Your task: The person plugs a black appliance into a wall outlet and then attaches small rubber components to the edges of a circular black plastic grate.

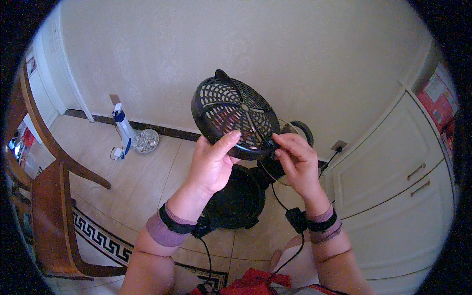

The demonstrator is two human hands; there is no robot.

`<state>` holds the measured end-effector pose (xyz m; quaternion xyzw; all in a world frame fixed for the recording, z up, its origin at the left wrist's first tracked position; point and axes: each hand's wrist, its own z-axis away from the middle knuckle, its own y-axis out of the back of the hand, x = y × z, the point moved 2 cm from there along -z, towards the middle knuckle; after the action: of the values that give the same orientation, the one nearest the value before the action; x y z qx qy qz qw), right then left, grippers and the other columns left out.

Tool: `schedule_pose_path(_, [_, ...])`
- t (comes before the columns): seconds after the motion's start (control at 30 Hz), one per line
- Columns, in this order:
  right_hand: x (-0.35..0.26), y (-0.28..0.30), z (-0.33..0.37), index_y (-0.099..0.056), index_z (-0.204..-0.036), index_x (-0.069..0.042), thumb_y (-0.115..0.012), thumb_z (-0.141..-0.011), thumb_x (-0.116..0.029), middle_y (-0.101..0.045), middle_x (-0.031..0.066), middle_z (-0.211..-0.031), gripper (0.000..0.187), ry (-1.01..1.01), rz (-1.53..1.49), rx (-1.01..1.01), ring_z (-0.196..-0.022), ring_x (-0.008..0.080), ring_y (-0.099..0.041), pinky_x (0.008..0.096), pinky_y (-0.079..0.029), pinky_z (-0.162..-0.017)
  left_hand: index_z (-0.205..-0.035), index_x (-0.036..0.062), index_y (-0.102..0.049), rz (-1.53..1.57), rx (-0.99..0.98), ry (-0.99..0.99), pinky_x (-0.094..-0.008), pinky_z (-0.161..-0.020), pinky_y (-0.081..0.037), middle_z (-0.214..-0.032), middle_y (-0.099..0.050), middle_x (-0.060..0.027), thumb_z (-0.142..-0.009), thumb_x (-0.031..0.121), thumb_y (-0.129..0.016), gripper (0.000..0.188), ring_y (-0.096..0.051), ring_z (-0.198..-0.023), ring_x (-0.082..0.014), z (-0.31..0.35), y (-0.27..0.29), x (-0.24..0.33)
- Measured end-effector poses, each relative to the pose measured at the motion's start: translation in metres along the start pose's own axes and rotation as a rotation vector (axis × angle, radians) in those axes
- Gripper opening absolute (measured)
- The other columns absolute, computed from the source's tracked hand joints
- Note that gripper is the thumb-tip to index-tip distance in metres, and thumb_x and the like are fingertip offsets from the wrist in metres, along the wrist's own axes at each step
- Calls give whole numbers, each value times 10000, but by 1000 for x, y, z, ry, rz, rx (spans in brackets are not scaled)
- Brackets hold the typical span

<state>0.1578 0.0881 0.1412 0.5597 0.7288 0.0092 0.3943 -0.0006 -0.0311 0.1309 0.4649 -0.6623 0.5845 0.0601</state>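
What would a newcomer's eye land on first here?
Probably the round black slotted disc, mid-picture, in the grip of the left hand, with the right hand at its rim. Next, the black round basin below it on the tiled floor, and brown wooden furniture at far left.

Left hand (211,166) partly hidden behind grille (245,106)

Head-worn fisheye looks down past near hands (212,166) toward a wall (319,64); dim rim seems warped.
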Motion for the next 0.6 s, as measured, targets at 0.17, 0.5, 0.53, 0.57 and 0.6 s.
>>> schedule_pose_path(0.17, [-7, 1, -1, -640, -1159, -48, -660, -766, 48, -627, 135, -1048, 405, -14, -44, -94, -876, 265, -628, 306, -510, -760, -1202, 80, -542, 9, 34, 8, -457, -897, -516, -1140, -631, -74, -894, 91, -608, 316, -623, -1037, -241, 0, 2, 2])
schedule_pose_path(0.5, [-13, 2, -8, -632, -1149, -61, -767, -721, -101, -627, 144, -1134, 451, 292, 187, -173, -1027, 337, -605, 392, -487, -882, -1057, 69, -562, 210, 202, 183, -360, -801, -561, -1013, -642, -75, -895, 157, -647, 203, -651, -909, -213, -4, 7, 5])
schedule_pose_path(0.53, [-15, -1, -7, -632, -1149, -61, -767, -721, -101, -627, 144, -1134, 451, 291, 188, -173, -1027, 337, -605, 392, -487, -882, -1057, 69, -562, 210, 202, 184, -360, -801, -561, -1013, -642, -75, -895, 157, -647, 203, -651, -909, -213, -6, 13, 4])
schedule_pose_path(0.57, [-16, -4, -7, -628, -1146, -58, -789, -697, -130, -630, 146, -1136, 483, 228, 103, -162, -1065, 344, -590, 395, -476, -907, -1047, 73, -558, 273, 244, 231, -361, -805, -561, -1013, -638, -76, -896, 174, -649, 203, -643, -921, -213, -7, 19, 1])
schedule_pose_path(0.6, [-16, -6, -7, -624, -1143, -55, -810, -672, -159, -634, 147, -1138, 517, 166, 18, -152, -1102, 351, -576, 398, -464, -931, -1038, 77, -553, 336, 286, 278, -363, -808, -562, -1013, -633, -78, -897, 190, -650, 205, -635, -933, -213, -8, 24, -3])
